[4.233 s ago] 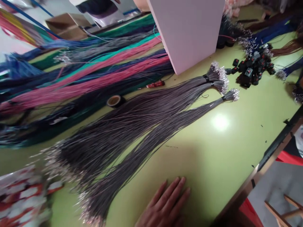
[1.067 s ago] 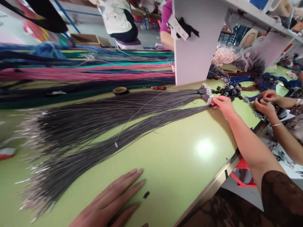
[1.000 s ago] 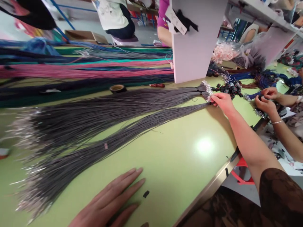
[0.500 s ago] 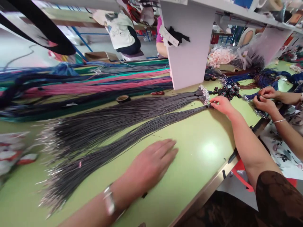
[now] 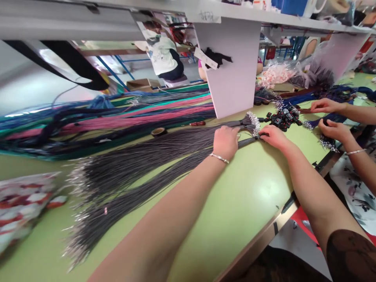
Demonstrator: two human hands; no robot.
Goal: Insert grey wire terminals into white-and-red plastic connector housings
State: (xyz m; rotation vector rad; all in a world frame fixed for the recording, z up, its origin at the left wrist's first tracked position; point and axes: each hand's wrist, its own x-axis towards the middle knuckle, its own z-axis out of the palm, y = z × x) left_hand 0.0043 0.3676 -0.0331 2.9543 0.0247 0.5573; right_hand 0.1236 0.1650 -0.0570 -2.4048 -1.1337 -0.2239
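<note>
While close, left hand [image 5: 225,141]; right hand [image 5: 272,135]

Legible text: none recorded. Dark handwritten marks [image 5: 207,15] are noted on the shelf edge [image 5: 164,7] above the white upright panel [image 5: 235,74], too blurred to be read. A white tag [image 5: 205,58] is hung at the panel's left edge; nothing on it can be deciphered.

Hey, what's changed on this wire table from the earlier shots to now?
The left hand left the bare green table near the person and reached forward. It now rests on the grey wire bundles close to their tied ends, grip unclear. The right hand still pinches the tip of the lower bundle. The bundles, tape roll and black connectors lie as before.
</note>
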